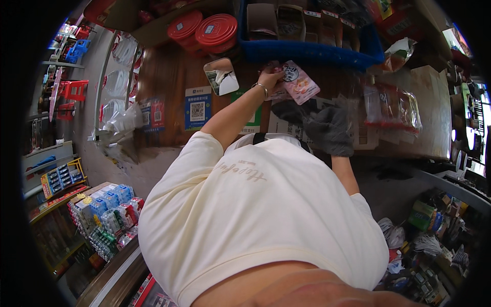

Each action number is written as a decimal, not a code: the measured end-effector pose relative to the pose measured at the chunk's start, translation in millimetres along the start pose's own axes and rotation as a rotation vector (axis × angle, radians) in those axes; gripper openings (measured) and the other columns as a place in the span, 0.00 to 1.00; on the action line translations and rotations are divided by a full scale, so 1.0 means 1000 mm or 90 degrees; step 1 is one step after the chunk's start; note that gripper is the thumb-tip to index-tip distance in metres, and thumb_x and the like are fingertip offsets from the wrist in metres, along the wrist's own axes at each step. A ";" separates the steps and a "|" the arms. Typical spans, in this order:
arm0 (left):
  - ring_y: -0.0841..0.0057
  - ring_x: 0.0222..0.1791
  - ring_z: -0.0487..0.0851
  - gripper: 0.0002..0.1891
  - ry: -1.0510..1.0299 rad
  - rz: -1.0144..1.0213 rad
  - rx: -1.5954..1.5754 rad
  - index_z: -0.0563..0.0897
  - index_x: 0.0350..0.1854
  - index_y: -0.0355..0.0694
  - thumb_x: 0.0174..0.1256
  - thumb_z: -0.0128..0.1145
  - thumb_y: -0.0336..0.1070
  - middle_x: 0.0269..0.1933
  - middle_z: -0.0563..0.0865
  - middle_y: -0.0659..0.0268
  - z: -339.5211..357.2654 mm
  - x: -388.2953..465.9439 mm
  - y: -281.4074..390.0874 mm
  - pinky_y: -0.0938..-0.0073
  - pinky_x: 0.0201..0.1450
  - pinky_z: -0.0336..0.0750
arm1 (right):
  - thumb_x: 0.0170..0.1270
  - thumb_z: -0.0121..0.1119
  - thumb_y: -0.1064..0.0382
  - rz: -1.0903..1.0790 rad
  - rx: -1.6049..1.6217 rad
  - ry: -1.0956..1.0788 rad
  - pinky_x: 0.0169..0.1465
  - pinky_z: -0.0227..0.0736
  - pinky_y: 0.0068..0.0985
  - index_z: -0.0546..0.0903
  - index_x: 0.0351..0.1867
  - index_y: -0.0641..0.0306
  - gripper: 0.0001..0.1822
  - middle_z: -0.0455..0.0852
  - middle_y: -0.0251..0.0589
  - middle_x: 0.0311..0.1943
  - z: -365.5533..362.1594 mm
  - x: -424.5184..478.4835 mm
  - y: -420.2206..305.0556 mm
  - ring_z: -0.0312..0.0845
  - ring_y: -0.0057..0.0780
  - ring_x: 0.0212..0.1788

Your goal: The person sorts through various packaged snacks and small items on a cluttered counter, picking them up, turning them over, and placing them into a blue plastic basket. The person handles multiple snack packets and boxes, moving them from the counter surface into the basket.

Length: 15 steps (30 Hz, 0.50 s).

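Observation:
My left hand (pixel 273 73), bare with a bangle at the wrist, pinches the upper left edge of a pink printed pouch (pixel 303 85). Part of another pink packet (pixel 279 92) shows beneath that hand and the wrist. To the right, a grey fuzzy cloth or mitt (pixel 330 124) covers my right hand (pixel 326 128), hiding the fingers. It lies low over the wooden counter (pixel 168 76), close to the pouch's lower edge. A dark piece of the same sort of material (pixel 287 111) stretches left from it.
Behind the pouch stands a blue plastic basket (pixel 307 50) of packets. Two red-lidded tubs (pixel 216 30) and a small mirror (pixel 221 76) are left of it. Payment code cards (pixel 198 109) lie on the counter. A clear bag with red edging (pixel 393 107) rests at right.

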State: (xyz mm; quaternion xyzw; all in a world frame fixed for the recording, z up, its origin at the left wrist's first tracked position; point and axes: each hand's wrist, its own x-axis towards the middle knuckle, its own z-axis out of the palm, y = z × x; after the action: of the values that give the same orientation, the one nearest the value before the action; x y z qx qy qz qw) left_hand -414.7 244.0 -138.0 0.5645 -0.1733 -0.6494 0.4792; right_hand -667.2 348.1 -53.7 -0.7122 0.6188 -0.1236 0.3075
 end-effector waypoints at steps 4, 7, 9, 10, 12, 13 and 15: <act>0.74 0.31 0.80 0.12 -0.015 -0.183 -0.284 0.75 0.48 0.40 0.63 0.58 0.31 0.32 0.80 0.64 0.004 0.010 -0.008 0.76 0.28 0.78 | 0.47 0.70 0.56 -0.043 -0.033 -0.005 0.56 0.68 0.27 0.72 0.50 0.60 0.28 0.77 0.42 0.48 0.016 -0.003 0.017 0.73 0.36 0.52; 0.67 0.36 0.81 0.17 -0.016 0.019 0.030 0.75 0.52 0.40 0.60 0.59 0.31 0.38 0.80 0.59 -0.009 0.009 -0.013 0.72 0.33 0.79 | 0.48 0.70 0.57 -0.068 -0.010 0.007 0.56 0.67 0.27 0.72 0.50 0.60 0.28 0.77 0.43 0.48 0.028 0.001 0.026 0.73 0.36 0.52; 0.62 0.41 0.80 0.22 0.104 0.176 0.364 0.74 0.55 0.42 0.56 0.61 0.30 0.43 0.79 0.55 -0.017 0.011 -0.013 0.69 0.40 0.78 | 0.48 0.69 0.57 -0.071 0.000 0.006 0.56 0.67 0.27 0.72 0.51 0.61 0.28 0.77 0.43 0.48 0.033 0.006 0.032 0.73 0.36 0.52; 0.60 0.43 0.79 0.25 0.166 0.255 0.531 0.74 0.56 0.43 0.54 0.62 0.30 0.46 0.79 0.54 -0.020 0.010 -0.013 0.67 0.43 0.78 | 0.48 0.69 0.58 -0.075 0.008 0.006 0.56 0.67 0.27 0.72 0.51 0.61 0.29 0.77 0.43 0.49 0.034 0.007 0.034 0.73 0.36 0.53; 0.58 0.49 0.76 0.27 0.226 0.390 0.714 0.74 0.56 0.46 0.50 0.63 0.29 0.50 0.77 0.54 -0.005 -0.010 -0.007 0.67 0.50 0.75 | 0.48 0.69 0.58 -0.070 0.027 0.008 0.57 0.67 0.27 0.71 0.51 0.62 0.29 0.77 0.43 0.49 0.037 0.009 0.043 0.73 0.35 0.53; 0.57 0.52 0.74 0.28 0.253 0.463 0.805 0.75 0.55 0.47 0.48 0.64 0.29 0.51 0.77 0.54 0.006 -0.026 0.004 0.66 0.53 0.74 | 0.48 0.69 0.58 -0.064 0.035 0.013 0.57 0.67 0.26 0.71 0.52 0.62 0.29 0.77 0.43 0.49 0.036 0.010 0.046 0.73 0.35 0.53; 0.58 0.55 0.72 0.25 0.155 0.596 0.800 0.77 0.53 0.47 0.48 0.63 0.28 0.52 0.77 0.57 0.010 -0.042 0.016 0.66 0.56 0.72 | 0.48 0.69 0.59 -0.072 0.048 0.012 0.57 0.66 0.26 0.71 0.52 0.62 0.29 0.77 0.43 0.49 0.036 0.013 0.048 0.73 0.35 0.53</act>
State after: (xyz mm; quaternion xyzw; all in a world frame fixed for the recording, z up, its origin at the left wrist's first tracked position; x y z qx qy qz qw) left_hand -421.2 267.3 -99.4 0.6648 -0.6730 -0.0948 0.3099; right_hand -683.0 343.6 -113.1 -0.7329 0.5753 -0.1709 0.3204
